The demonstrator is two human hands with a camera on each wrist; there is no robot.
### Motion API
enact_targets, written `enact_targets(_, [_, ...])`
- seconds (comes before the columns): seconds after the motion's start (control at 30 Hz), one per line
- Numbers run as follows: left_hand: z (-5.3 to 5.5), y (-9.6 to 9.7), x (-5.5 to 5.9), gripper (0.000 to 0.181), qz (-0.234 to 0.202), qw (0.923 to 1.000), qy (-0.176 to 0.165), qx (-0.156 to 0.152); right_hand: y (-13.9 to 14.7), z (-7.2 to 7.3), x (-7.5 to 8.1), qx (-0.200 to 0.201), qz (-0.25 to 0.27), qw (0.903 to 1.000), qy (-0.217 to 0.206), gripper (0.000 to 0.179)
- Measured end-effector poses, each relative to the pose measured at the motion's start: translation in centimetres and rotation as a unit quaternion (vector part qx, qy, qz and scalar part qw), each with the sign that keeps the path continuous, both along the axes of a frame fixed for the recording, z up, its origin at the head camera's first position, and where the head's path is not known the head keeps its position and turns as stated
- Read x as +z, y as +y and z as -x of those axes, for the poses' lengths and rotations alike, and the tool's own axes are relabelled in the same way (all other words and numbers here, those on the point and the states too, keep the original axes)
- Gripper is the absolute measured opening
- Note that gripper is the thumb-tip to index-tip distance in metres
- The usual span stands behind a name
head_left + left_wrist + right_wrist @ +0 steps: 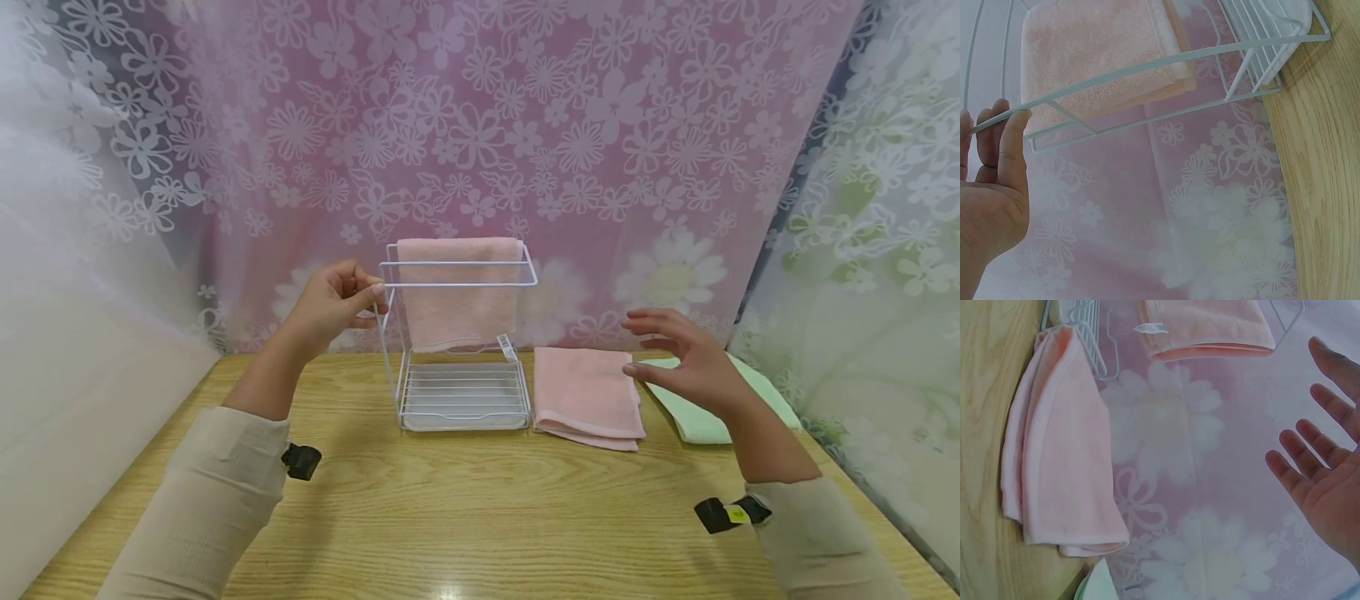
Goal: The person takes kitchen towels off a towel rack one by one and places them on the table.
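My left hand [336, 302] pinches the upper left corner of a white wire rack [395, 367] between thumb and fingers; the left wrist view shows the wire passing between the fingertips [1019, 117]. Over the rack's back bar hangs a folded pink towel [459, 300] with a white tag [507, 347] at its lower right. To the right of the rack, a second folded pink towel [585, 396] lies on the table. Above and right of that towel my right hand [682, 362] hovers with fingers spread, holding nothing. Behind it is a folded light green towel [701, 417], partly hidden.
A white tray [465, 422] sits in the base of the rack under a wire grid. The wood-grain table [465, 508] ends at a pink flowered curtain [480, 125] behind, with pale curtains on both sides. Each wrist wears a small black camera.
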State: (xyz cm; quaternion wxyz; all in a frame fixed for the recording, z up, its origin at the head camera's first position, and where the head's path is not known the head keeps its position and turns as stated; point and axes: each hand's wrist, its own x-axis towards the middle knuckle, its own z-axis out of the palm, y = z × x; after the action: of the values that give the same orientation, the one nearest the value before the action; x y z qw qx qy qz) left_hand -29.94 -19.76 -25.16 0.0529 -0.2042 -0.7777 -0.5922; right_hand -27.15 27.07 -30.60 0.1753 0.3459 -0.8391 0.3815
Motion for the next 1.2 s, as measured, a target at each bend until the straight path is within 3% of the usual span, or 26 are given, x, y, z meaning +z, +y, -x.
enact_targets(0.43, [-0.5, -0.2, 0.1, 0.021, 0.008, 0.9999, 0.003, -0.01, -2.3, 1.1, 2.2, 0.024, 0.001, 0.9994, 0.023, 0.056])
enact_targets(0.7, [-0.7, -0.3, 0.1, 0.023, 0.01, 0.9998, 0.005, -0.018, -4.8, 2.1, 4.7, 0.04, -0.015, 0.9981, 0.044, 0.055])
enact_targets(0.97, [-0.7, -0.5, -0.1, 0.023, 0.01, 0.9994, 0.008, -0.033, -7.2, 2.8, 6.7, 0.051, -0.023, 0.9982, 0.022, 0.052])
enact_targets(1.2, [-0.7, -0.5, 0.0, 0.021, 0.006, 0.9992, 0.006, -0.04, -9.1, 3.3, 8.3, 0.029, -0.038, 0.9988, 0.008, 0.051])
